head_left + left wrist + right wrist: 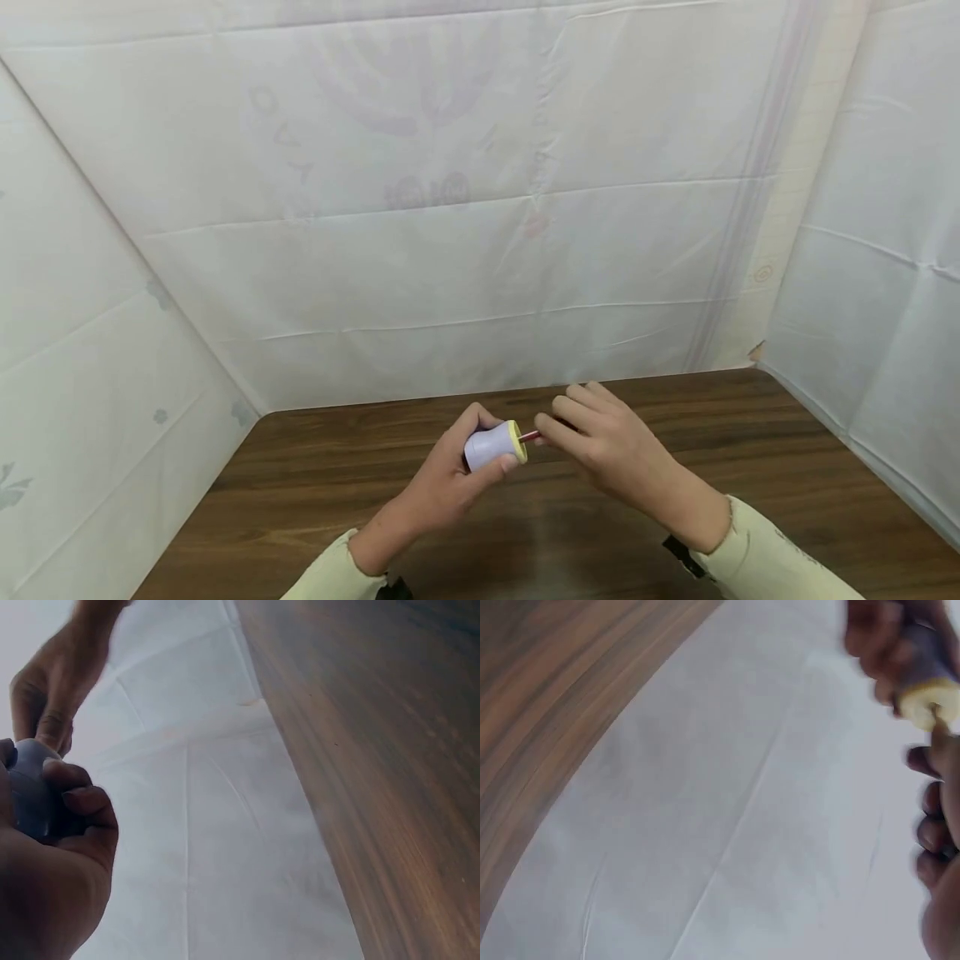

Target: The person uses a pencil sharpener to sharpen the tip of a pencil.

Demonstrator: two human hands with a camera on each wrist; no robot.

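My left hand (444, 485) grips a small lavender barrel-shaped thing with a yellow end, which looks like a pencil sharpener (484, 447). It is held tilted above the table, the yellow end facing right. The fingers of my right hand (611, 446) pinch a thin dark red stick, apparently a pencil (530, 436), whose tip enters the yellow end. Seen from the right wrist, the sharpener's pale yellow face (922, 701) has the stick at its middle, somewhat blurred. In the left wrist view, curled fingers partly cover the lavender body (34, 784).
Below both hands lies a dark brown wood-grain table (322, 483). A whitish creased sheet (450, 275) with faint prints hangs behind it, and similar sheets stand at the left (90, 350) and right (885, 275). Dark straps show at both sleeve cuffs.
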